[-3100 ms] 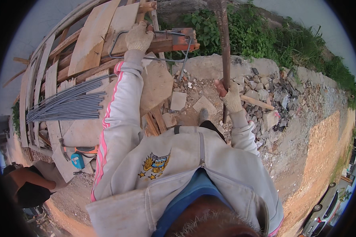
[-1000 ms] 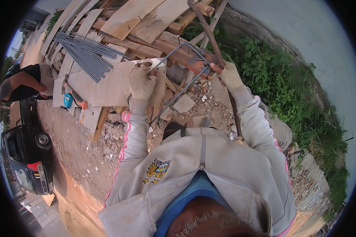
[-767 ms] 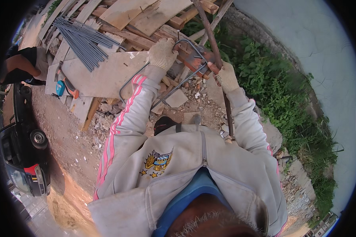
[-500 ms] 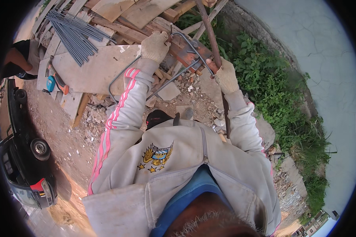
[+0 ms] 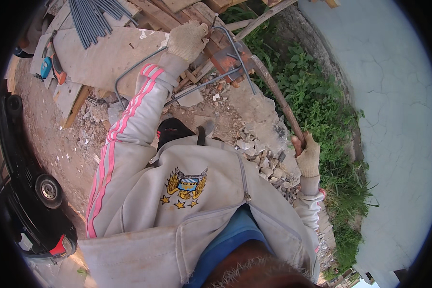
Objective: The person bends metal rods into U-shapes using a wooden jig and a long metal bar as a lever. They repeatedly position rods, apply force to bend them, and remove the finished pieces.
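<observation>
My left hand, in a cream knit work glove, is closed around a bent steel rod over the wooden bench. The rod runs in angled sides to either side of the hand, with one end hanging down past a rusty metal plate fixed on the timber. At the right, my gloved right hand is wrapped around the lower part of a long brown bar. The bar slants up and left, its upper end close to the plate and rod; whether it touches them I cannot tell.
Several straight steel rods lie at the upper left. Orange-handled pliers and a turquoise tool rest on a board. Rubble covers the ground. Green plants border a pale wall. A black vehicle stands left.
My right hand has moved down and right, away from the bent rod, with the brown bar swung outward in its grip. My left hand stays on the rod. The whole view has shifted somewhat.
</observation>
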`<state>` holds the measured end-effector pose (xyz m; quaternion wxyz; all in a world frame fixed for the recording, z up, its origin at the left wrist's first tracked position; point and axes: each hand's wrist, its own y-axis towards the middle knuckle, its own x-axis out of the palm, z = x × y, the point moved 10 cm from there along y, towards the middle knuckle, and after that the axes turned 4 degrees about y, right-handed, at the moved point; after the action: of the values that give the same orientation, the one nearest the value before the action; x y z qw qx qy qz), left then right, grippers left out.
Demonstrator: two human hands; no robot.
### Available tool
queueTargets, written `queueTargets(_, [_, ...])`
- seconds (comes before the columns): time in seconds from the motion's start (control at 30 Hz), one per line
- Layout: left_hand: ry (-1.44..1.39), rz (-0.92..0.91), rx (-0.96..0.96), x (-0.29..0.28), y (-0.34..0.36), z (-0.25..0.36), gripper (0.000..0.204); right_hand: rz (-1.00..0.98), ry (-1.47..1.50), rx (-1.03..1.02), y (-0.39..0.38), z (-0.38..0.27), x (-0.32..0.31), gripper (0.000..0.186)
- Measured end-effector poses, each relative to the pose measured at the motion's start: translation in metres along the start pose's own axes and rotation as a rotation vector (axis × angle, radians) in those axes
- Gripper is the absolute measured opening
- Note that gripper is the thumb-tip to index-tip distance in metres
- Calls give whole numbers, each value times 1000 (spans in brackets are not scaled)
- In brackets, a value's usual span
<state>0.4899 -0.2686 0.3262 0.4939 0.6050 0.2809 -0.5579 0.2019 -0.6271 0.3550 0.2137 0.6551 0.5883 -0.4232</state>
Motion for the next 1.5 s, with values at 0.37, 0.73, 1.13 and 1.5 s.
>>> queueTargets(0.37, [-47, 25, -7, 1, 0, -5, 24, -44, -389, -298, 36, -9, -18, 41])
queueTargets(0.73, [-7, -8, -32, 9, 1, -7, 24, -118, -565, -418, 95, -29, -40, 46])
queueTargets(1.13, [-21, -1, 29, 3, 17, -5, 24, -140, -586, -473, 132, -23, -42, 45])
queueTargets(1.5, [-6, -11, 20, 3, 15, -4, 20, -118, -567, -516, 141, -4, -31, 52])
